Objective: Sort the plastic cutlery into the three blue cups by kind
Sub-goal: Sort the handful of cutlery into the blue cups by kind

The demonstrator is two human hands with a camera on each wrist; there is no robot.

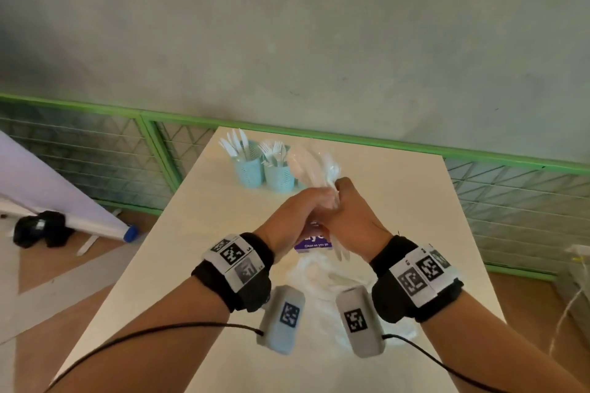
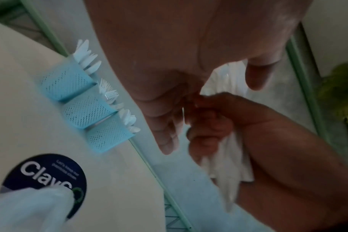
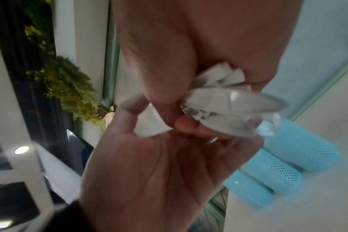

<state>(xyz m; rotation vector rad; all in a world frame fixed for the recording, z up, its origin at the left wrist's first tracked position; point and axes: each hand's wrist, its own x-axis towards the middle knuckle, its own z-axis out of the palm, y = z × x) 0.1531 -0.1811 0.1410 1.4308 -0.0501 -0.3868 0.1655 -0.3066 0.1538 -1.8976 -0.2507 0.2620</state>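
Observation:
Both hands meet above the middle of the white table (image 1: 191, 249). My right hand (image 1: 346, 198) grips a bundle of white plastic spoons (image 1: 322, 166) in clear wrap, bowls pointing away from me. My left hand (image 1: 314, 201) holds the same bundle (image 2: 226, 78) between thumb and fingers, just left of the right fist. At the table's far edge stand the blue mesh cups: one with knives (image 1: 247, 169), one with forks (image 1: 278, 174). The third cup (image 2: 107, 136), with spoons in it, shows in the left wrist view; in the head view the bundle hides it.
Crumpled clear plastic wrap (image 1: 319, 277) lies on the table below my wrists, beside a dark round sticker (image 2: 46, 180). A green-framed mesh railing (image 1: 351, 139) runs behind the table. A black object (image 1: 41, 228) sits on the floor at the left.

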